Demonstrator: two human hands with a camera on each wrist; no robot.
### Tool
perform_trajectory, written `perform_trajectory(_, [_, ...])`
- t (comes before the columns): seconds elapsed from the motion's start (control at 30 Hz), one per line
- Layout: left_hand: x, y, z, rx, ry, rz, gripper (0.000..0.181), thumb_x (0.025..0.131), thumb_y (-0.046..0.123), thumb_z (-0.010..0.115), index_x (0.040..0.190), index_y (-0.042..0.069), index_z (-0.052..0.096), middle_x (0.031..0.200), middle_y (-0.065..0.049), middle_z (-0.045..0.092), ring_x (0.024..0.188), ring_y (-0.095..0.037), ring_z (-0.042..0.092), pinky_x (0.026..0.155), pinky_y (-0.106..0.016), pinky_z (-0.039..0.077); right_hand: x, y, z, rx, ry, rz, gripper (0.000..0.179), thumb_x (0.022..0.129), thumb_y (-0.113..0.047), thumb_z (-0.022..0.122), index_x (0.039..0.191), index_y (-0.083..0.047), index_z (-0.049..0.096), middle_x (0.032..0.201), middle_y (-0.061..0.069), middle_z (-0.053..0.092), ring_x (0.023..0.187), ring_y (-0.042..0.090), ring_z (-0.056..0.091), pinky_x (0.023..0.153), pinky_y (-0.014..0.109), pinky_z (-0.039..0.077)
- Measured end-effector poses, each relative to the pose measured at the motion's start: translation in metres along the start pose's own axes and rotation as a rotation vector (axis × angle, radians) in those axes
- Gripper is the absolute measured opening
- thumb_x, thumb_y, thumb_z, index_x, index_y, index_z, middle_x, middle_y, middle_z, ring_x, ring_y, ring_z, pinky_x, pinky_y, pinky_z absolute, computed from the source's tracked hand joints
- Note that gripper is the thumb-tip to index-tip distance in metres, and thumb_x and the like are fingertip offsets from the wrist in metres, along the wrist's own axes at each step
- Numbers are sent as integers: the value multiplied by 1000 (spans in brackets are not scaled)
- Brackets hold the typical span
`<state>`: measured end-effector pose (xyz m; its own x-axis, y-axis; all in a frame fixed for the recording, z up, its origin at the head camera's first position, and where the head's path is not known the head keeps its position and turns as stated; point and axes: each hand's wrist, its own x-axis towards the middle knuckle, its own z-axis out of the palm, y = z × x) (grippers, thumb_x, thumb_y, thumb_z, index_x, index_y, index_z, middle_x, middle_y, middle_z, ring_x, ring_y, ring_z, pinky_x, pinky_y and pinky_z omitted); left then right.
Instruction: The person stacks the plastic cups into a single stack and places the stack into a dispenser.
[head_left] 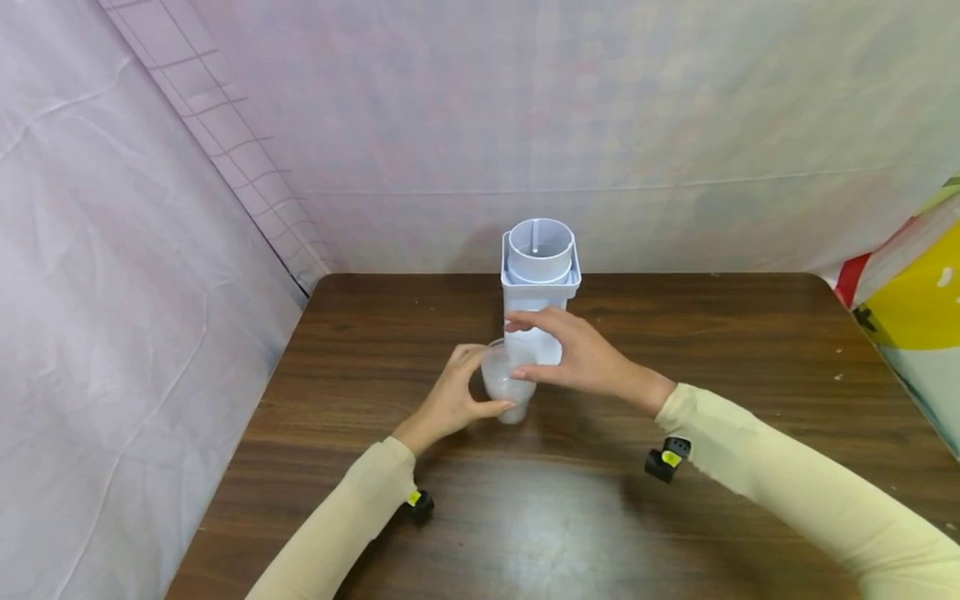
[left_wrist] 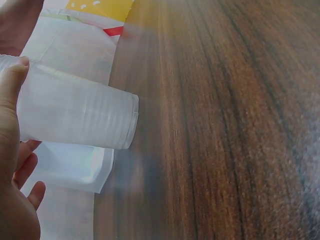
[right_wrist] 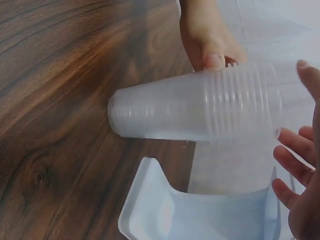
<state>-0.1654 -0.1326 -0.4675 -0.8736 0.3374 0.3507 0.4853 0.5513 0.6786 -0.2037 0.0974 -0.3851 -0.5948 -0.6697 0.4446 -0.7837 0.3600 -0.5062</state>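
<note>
A stack of clear plastic cups (head_left: 504, 385) stands nearly upright at the middle of the table, its several rims showing at the top in the right wrist view. My left hand (head_left: 455, 395) grips the stack from the left, thumb on the near side and fingers behind. From the right, my right hand (head_left: 581, 352) reaches around the cups' top with thumb and fingers spread; a gap separates it from the rims in the right wrist view (right_wrist: 302, 150). Just behind the cups is a white plastic holder (head_left: 534, 302) with a round tube at its top, partly hidden by the right hand.
The brown wooden table (head_left: 390, 333) runs back to a pale cloth (head_left: 600, 100). Another white sheet (head_left: 112, 317) hangs at the left. A yellow, red and white printed sheet (head_left: 918, 308) is at the right edge.
</note>
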Motion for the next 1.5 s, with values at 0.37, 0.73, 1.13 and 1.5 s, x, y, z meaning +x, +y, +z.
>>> perform_trajectory(0.37, [0,1,0,-7,-14,-22,78,72,30,88,139,10,54,133,-9,58,127,-23,46,108,-46,45,-5,6,10,-64,-17,-34,67,73,-34,86,131,-12,61,120,2,70,108,21,64,91,42,53])
perform_trajectory(0.73, [-2,1,0,-44,-17,-32,81,72,30,88,142,12,51,133,-8,59,126,-23,45,108,-49,44,-8,8,13,-14,-7,-26,69,74,-31,87,134,-12,58,123,4,67,109,22,62,93,42,52])
perform_trajectory(1.13, [-8,-7,3,-26,25,-55,77,66,30,91,132,9,57,131,-8,59,127,-24,46,110,-48,43,-25,16,28,-34,30,65,79,68,-33,89,136,-10,57,120,7,69,111,26,64,98,47,50])
perform_trajectory(1.5, [9,17,-12,-55,81,-33,67,68,26,91,125,8,62,129,-9,58,125,-24,47,110,-49,42,-16,2,5,-65,143,65,73,65,-31,91,128,-10,63,108,8,68,101,23,62,87,44,52])
